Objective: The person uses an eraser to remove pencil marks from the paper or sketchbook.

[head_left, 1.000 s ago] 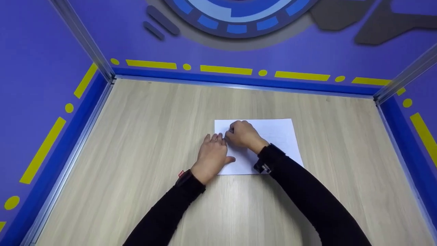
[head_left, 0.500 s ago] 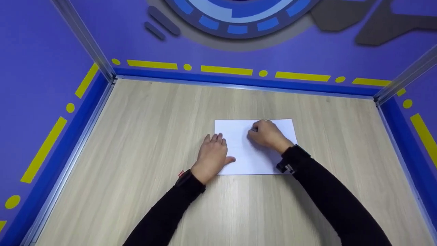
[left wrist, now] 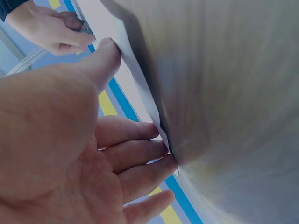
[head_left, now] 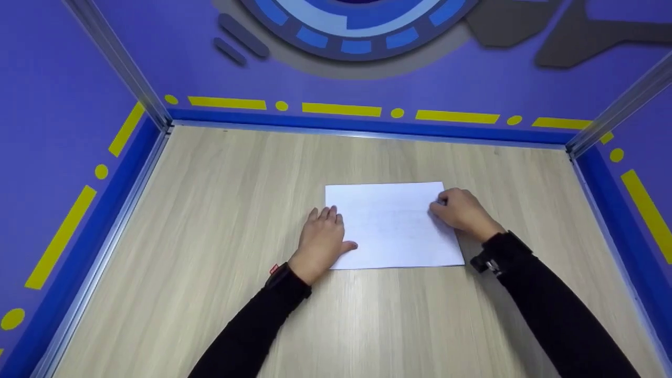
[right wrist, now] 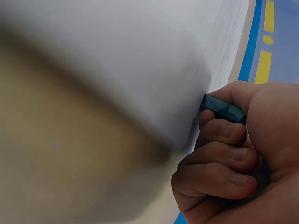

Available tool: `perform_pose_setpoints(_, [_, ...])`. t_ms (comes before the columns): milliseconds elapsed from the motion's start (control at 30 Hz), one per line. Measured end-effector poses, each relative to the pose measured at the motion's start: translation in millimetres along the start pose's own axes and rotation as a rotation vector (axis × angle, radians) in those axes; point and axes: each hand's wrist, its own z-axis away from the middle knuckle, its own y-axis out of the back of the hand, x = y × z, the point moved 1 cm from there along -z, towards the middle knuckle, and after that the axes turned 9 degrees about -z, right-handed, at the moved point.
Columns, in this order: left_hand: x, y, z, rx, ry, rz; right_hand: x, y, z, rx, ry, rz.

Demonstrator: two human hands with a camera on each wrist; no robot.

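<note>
Three blue-purple walls (head_left: 336, 86) box in the scene, w/ yellow dashes & dots (head_left: 341, 109) along the bottom and a big blue/grey round graphic (head_left: 357, 48) up on the back one. Pale wood-look table (head_left: 367, 315) fills the floor of it, metal trim (head_left: 362, 135) at the far edge. 2 black sleeves, L sleeve (head_left: 249, 328) & R sleeve (head_left: 562, 310), come in from the bottom. White paper (head_left: 391, 226) lies flat approx. mid-table, w/ v. faint grey marks, too faint to read. L hand (head_left: 320, 241) is spread w/ fingers extended, resting on the paper's L edge, thumb out over the sheet; nothing gripped. R hand (head_left: 464, 212) is curled tight at the upper R edge, pinching a small teal object (right wrist: 225, 109) btwn thumb & index; its tip's right by the paper, can't tell if touching. Tiny red tag (head_left: 273, 269) by L wrist.
</note>
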Motion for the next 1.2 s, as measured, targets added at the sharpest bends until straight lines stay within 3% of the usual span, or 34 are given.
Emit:
perform_pose_setpoints(367, [-0.7, -4.2, -0.6, -0.012, 0.014, 0.017, 2, 3, 4, -0.006, -0.043, 0.045])
perform_pose_setpoints(567, [0.0, -4.2, -0.2, -0.004, 0.012, 0.008, -13, 3, 5, -0.06, -0.091, 0.057])
perform_pose_setpoints(800, [0.3, -1.0, -0.5, -0.017, 0.017, -0.01, -64, -26, -5, -0.066, 0.03, -0.007])
perform_pose_setpoints(1067, [3.2, 0.3, -2.5, 0.011, 0.01, -0.015, -138, -76, -23, -0.116, 0.105, 0.032])
perform_pose_setpoints(1200, [4.0, -0.7, -2.6, 0.039, 0.009, -0.033, -148, -102, -43, -0.137, 0.121, 0.022])
